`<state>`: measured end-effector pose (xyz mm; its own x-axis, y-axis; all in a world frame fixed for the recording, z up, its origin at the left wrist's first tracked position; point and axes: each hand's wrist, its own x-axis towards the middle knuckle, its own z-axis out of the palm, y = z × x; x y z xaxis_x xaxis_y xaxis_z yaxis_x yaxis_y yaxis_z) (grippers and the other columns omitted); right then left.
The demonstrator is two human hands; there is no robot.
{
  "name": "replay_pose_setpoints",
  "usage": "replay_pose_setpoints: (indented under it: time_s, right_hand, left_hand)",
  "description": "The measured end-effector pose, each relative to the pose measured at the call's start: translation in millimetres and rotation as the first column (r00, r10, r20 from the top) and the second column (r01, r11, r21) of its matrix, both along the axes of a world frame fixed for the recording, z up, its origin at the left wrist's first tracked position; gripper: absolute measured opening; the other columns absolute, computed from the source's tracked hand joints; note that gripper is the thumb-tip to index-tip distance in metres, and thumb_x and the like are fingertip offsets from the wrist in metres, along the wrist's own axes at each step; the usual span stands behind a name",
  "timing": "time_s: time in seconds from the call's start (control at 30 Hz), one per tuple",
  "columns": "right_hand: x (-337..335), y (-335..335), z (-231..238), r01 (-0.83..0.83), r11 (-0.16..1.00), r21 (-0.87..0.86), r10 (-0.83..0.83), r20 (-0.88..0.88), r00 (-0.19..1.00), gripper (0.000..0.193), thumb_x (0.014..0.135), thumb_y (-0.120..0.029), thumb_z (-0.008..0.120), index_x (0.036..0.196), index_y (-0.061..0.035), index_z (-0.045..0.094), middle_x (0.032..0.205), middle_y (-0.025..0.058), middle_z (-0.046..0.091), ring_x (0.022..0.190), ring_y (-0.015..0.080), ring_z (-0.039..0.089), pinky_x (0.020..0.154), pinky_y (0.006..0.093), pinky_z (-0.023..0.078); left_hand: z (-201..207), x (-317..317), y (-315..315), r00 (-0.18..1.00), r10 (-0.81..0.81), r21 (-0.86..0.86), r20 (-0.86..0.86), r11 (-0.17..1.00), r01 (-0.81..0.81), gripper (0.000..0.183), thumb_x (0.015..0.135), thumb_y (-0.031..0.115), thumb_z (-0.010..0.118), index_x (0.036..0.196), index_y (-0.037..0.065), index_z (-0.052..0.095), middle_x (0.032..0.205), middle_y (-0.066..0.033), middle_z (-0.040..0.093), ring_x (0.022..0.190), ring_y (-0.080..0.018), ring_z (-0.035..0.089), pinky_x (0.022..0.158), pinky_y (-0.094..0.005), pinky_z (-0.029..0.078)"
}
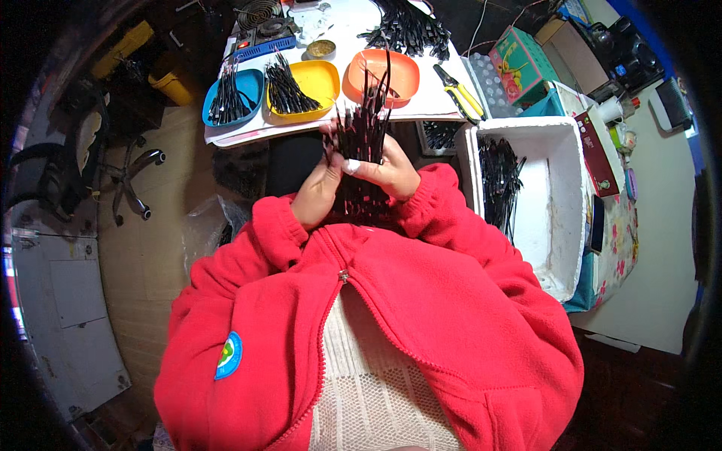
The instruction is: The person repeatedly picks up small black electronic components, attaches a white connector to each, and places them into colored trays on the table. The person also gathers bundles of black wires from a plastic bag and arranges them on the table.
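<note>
A thick bundle of thin black wires (363, 139) stands roughly upright in front of my chest, between my two hands. My left hand (317, 192) is closed around its left side. From the right, my right hand (395, 174) grips it, with the thumb across the front; a white covering shows on a thumb tip. The wires' upper ends stick up unevenly before an orange tray (410, 77) on the white table. Left of that tray are a yellow tray (331, 73) and a blue tray (258, 84), each holding more black wires.
Yellow-handled pliers (464, 98) lie at the table's right. Behind are a heap of black wires (410, 28), a small bowl (321, 49) and a blue-based device (265, 46). A white foam box (574, 180) with black wires stands right. An office chair (128, 177) is at left.
</note>
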<state>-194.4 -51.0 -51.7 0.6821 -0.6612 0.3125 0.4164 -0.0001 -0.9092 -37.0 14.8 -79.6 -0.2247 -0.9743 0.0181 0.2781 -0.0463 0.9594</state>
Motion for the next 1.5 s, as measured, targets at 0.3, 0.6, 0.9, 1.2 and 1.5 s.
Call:
replay_pose_setpoints:
  time_s: [0.3,0.6,0.9,1.2,1.5]
  right_hand:
    - [26,-4,-39,0.096,0.911,-0.402,-0.195,-0.212,0.958,0.067,0.094,-0.034,0.055,0.143,0.0007,0.024,0.134,0.0219,0.043,0.124,0.0334,0.043,0.105,0.0399,0.032]
    - [5,2,-37,0.068,0.633,-0.771,-0.597,-0.43,0.677,0.081,0.089,-0.056,0.046,0.14,0.0032,0.026,0.14,0.0272,0.031,0.135,0.0414,0.026,0.109,0.054,0.016]
    - [-4,-1,-44,-0.108,0.916,-0.386,-0.023,-0.319,0.948,0.07,0.09,-0.037,0.059,0.139,0.0032,0.03,0.128,0.0248,0.043,0.12,0.0393,0.042,0.104,0.0411,0.032]
    - [-26,12,-15,-0.259,0.889,-0.378,-0.053,-0.647,0.76,0.062,0.092,-0.03,0.057,0.138,0.0036,0.032,0.129,0.0309,0.044,0.12,0.0435,0.046,0.101,0.0375,0.037]
    - [-73,12,-44,0.262,0.807,-0.529,-0.583,-0.642,0.499,0.029,0.085,-0.018,0.067,0.105,0.0012,0.058,0.1,0.0197,0.058,0.089,0.0352,0.06,0.078,0.0387,0.05]
  left_hand:
    - [-34,25,-6,0.998,-0.054,-0.209,-0.026,0.977,0.048,0.098,0.08,0.066,0.059,0.145,0.002,0.024,0.139,-0.008,0.039,0.128,-0.0198,0.037,0.108,-0.033,0.028]
    - [-9,19,-13,0.981,-0.042,-0.271,0.19,0.958,0.093,0.061,0.067,0.005,0.084,0.12,0.003,0.055,0.117,-0.0067,0.059,0.108,-0.017,0.056,0.093,-0.0338,0.046]
    - [-12,27,-13,0.982,-0.144,-0.143,0.122,0.977,0.161,0.039,0.078,0.008,0.076,0.113,0.004,0.06,0.105,-0.0025,0.064,0.1,-0.0134,0.059,0.088,-0.031,0.047]
    - [-17,31,-13,0.961,-0.127,-0.157,0.244,0.973,0.169,0.021,0.084,0.003,0.067,0.103,0.005,0.058,0.092,0.0001,0.056,0.091,-0.0112,0.052,0.084,-0.027,0.043]
    - [-12,30,-14,0.984,-0.082,-0.028,0.157,0.996,0.087,0.028,0.078,0.003,0.071,0.095,0.006,0.049,0.097,-0.0122,0.06,0.1,-0.021,0.056,0.093,-0.038,0.043]
